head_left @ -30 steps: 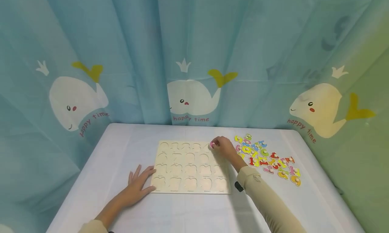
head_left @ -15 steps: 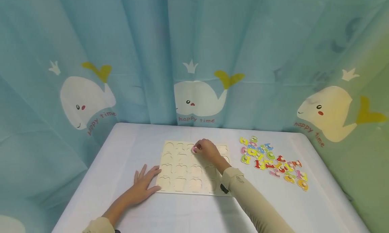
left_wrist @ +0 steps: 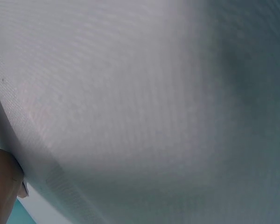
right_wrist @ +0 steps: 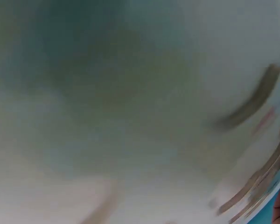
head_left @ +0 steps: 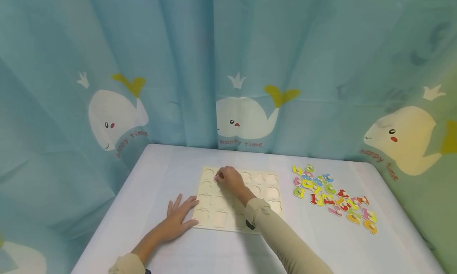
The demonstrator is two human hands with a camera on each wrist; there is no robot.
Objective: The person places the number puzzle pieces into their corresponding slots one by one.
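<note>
One wooden puzzle board (head_left: 269, 194) at table centre; one pink piece (head_left: 216, 179) pinched at its 11 o'clock corner; a loose pile of coloured number pieces (head_left: 332, 194) at 3 o'clock, too jumbled for a sure count; two hands; three whale prints (head_left: 246, 117) on the curtain

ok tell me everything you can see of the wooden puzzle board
The pale wooden puzzle board is a flat rectangle lying on the white-covered table, cut with rows of shallow recesses that look unfilled. The left hand rests flat, fingers spread, against its near left corner. The right hand reaches over its far left part, pinching a small pink piece. A loose pile of coloured pieces lies apart on its right.
</note>
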